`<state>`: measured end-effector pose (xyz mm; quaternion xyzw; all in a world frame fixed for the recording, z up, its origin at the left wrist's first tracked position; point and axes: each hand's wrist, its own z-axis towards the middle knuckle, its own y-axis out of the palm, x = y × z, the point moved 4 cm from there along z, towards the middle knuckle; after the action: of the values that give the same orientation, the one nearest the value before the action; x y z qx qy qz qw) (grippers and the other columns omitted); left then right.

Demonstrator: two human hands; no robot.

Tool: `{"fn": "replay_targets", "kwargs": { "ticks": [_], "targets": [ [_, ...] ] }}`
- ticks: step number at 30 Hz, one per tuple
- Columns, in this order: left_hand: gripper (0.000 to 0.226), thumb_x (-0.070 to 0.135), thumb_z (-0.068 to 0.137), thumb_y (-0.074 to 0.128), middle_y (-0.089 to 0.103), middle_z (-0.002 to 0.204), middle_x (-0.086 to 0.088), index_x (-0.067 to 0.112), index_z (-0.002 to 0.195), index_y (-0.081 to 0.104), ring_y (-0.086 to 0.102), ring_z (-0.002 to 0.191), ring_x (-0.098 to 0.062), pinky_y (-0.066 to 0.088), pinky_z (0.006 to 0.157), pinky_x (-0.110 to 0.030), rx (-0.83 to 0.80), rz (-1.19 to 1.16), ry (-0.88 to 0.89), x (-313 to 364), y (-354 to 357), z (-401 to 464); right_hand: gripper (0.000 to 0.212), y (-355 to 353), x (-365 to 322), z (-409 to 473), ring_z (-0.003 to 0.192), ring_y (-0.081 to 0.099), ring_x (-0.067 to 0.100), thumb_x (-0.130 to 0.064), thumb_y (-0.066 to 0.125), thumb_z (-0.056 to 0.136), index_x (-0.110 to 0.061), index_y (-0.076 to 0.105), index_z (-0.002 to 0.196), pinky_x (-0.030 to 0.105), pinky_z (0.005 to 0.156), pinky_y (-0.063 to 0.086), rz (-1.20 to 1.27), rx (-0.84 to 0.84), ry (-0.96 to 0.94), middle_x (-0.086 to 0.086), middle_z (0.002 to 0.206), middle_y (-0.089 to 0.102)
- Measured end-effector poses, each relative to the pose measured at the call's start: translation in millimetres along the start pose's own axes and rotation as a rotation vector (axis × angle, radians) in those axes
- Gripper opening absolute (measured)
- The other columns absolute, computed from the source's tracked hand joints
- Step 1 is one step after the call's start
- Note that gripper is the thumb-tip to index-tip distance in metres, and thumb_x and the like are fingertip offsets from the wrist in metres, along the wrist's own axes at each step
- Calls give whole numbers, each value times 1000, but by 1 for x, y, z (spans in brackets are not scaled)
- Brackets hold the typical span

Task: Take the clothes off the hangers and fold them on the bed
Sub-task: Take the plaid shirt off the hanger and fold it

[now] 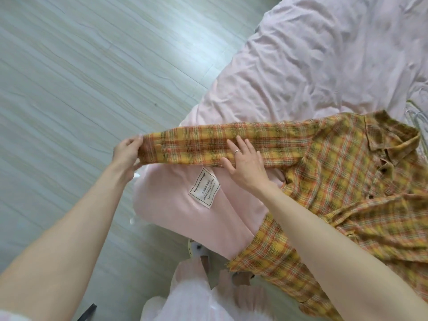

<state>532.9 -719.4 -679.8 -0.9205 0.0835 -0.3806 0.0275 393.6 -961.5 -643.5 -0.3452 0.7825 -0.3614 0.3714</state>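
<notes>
A yellow and orange plaid shirt [361,193] lies front up on the pink bed [312,66], collar toward the right, buttons showing. One sleeve [196,142] stretches out to the left past the bed's corner. My left hand [127,151] pinches the cuff at the sleeve's end. My right hand [245,163] lies flat on the sleeve near its middle, fingers straight, a ring on one finger.
The pink sheet hangs over the bed corner with a white label [203,186] on it. Pale wood-look floor [81,77] fills the left side. Light-coloured hangers [416,117] lie at the right edge. My pale skirt and slippered feet [199,251] stand below.
</notes>
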Motion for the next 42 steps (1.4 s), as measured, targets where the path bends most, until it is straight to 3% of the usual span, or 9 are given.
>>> {"fn": "replay_targets", "kwargs": {
  "ticks": [4, 9, 14, 17, 20, 25, 30, 38, 42],
  "targets": [
    [65, 53, 84, 60, 39, 135, -8, 19, 136, 40, 51, 102, -21, 46, 87, -43, 38, -20, -359, -39, -7, 0, 61, 11, 6, 2, 146, -5, 19, -50, 34, 97, -28, 16, 150, 54, 116, -1, -73, -12, -9, 0, 160, 1],
    [28, 46, 86, 61, 55, 91, 2, 20, 89, 53, 53, 84, -11, 42, 65, -24, -67, -189, -454, -44, 7, 10, 62, 13, 10, 9, 146, -12, 21, -51, 33, 97, -31, 9, 150, 57, 114, -4, -127, 77, -16, 0, 159, -7],
    [20, 36, 81, 70, 50, 75, 5, 23, 76, 55, 48, 66, -10, 41, 63, -23, -91, -315, -541, -40, 27, 18, 64, 26, 11, 20, 144, -19, 25, -56, 28, 96, -33, 3, 151, 62, 112, -4, -214, -158, -22, 3, 158, -16],
    [9, 22, 85, 64, 60, 92, -5, 16, 89, 59, 61, 92, -22, 50, 84, -44, -87, -478, -466, -32, 30, 17, 64, 28, 7, 18, 145, -16, 25, -56, 29, 96, -32, 6, 151, 59, 114, -3, -129, -205, -20, 2, 158, -14],
    [29, 19, 91, 48, 63, 116, -14, 9, 117, 57, 59, 111, -30, 49, 91, -49, -152, -624, -352, -15, 31, 8, 61, 17, 7, 15, 146, -8, 20, -51, 33, 97, -27, 15, 150, 54, 116, 0, 55, -190, 6, 0, 159, -5],
    [28, 13, 96, 33, 67, 93, -10, 7, 104, 59, 65, 85, -22, 56, 71, -31, -119, -723, -301, 26, 50, -25, 54, -16, 13, -3, 139, 30, 18, -39, 39, 99, -15, 30, 147, 37, 115, 24, 541, -222, 134, 5, 152, 31],
    [26, 15, 99, 34, 70, 72, -6, 10, 95, 59, 67, 68, -17, 57, 60, -29, -258, -559, -187, 72, 103, -74, 50, -57, 41, -42, 124, 47, 15, -41, 39, 99, -16, 38, 142, 27, 100, 37, 836, -178, 238, -1, 133, 51],
    [25, 19, 100, 40, 67, 89, -14, 5, 110, 56, 65, 77, -21, 55, 62, -30, -516, -237, -44, 80, 239, -200, 41, -110, 124, -112, 96, 63, 20, -32, 40, 101, 0, 56, 121, 28, 82, 52, 1304, 89, 393, 10, 105, 66],
    [18, 17, 98, 44, 62, 80, -8, 10, 95, 60, 58, 70, -18, 47, 61, -29, -589, 28, 137, 56, 316, -298, 40, -143, 189, -179, 95, 64, 23, -33, 39, 101, 0, 58, 114, 33, 87, 52, 1490, 243, 390, 14, 105, 66]
  ]
}}
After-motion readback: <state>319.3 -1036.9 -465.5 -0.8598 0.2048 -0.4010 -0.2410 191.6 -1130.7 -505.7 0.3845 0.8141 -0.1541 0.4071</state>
